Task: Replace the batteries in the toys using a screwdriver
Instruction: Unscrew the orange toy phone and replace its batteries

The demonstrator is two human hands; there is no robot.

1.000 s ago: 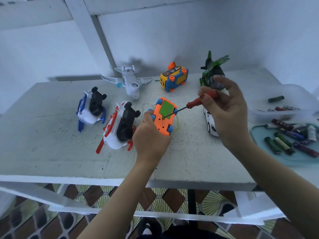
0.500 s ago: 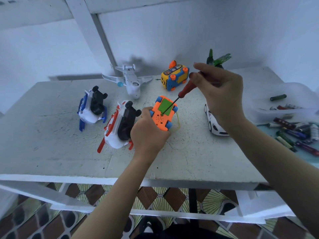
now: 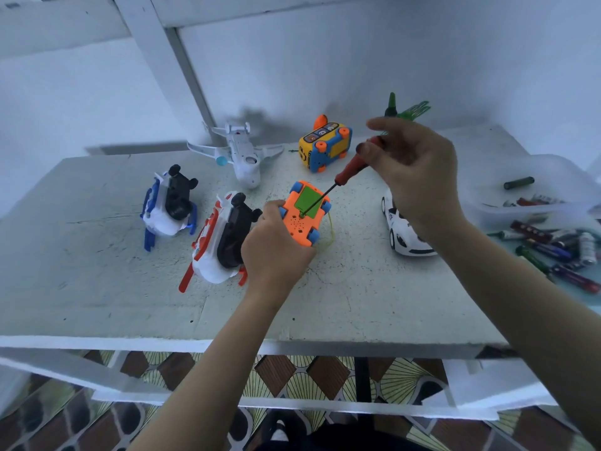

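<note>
Orange toy car, underside up above the table, gripped in your closed left hand; red-handled screwdriver, pinched in your right hand, tip at the green battery cover's screw: step, probably unscrewing; next, steady turns, tip kept seated.

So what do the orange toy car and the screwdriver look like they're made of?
Orange toy car: looks like moulded plastic, bright flat colour with a slight sheen. Screwdriver: thin dark shaft, probably metal; red handle, plastic or rubber, too blurred to tell.
</note>
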